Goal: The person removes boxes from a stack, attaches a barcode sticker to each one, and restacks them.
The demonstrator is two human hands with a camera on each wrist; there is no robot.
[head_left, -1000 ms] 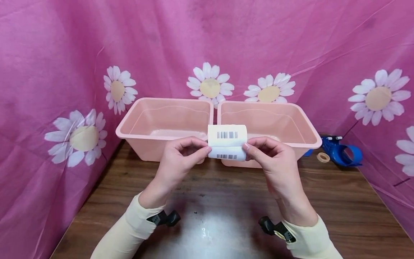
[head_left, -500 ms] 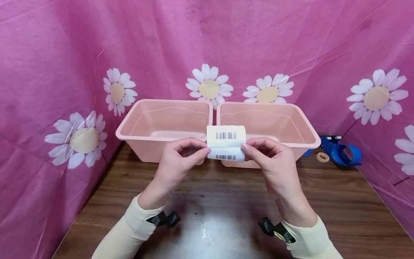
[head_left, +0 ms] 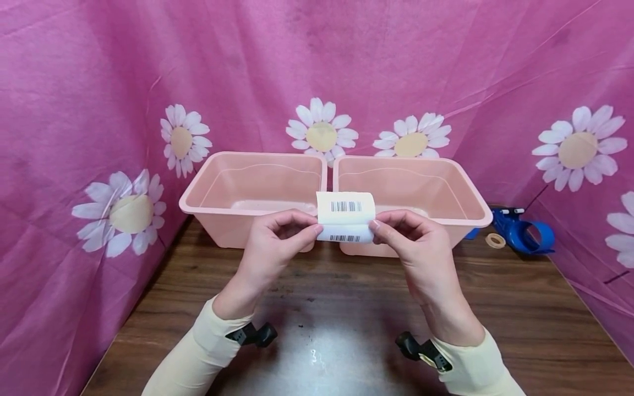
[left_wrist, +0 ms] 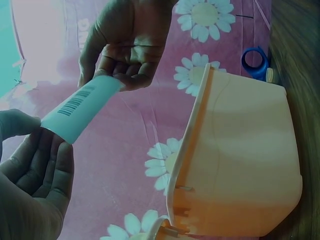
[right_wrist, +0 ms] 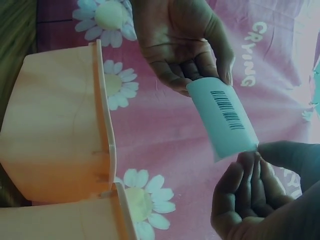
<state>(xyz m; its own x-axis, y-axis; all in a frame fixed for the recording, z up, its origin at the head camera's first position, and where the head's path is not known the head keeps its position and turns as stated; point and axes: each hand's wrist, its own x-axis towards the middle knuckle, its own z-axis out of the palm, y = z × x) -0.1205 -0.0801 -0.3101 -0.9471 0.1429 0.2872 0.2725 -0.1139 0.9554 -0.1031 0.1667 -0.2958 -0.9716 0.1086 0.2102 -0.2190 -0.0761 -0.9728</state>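
Note:
A white strip of barcode labels (head_left: 345,214) is stretched between both hands at the middle of the head view. It bends along a crease, with one barcode above and another below. My left hand (head_left: 272,245) pinches its left end between thumb and fingers. At the opposite end, the thumb and fingers of my right hand (head_left: 423,247) pinch it too. In the left wrist view the label strip (left_wrist: 80,107) shows a curved face with a barcode, and in the right wrist view the label strip (right_wrist: 222,117) does likewise. Both hands are raised in front of two pink bins.
A left pink bin (head_left: 230,228) and a right pink bin (head_left: 463,192) stand side by side on the wooden table (head_left: 317,297). Right of them lie a blue tape dispenser (head_left: 520,236) and a small tan ring (head_left: 495,240). A pink flowered cloth (head_left: 257,71) hangs behind.
The label strip has tilted slightly, so its lower part looks a little shorter. Both hands keep their pinch and have barely moved.

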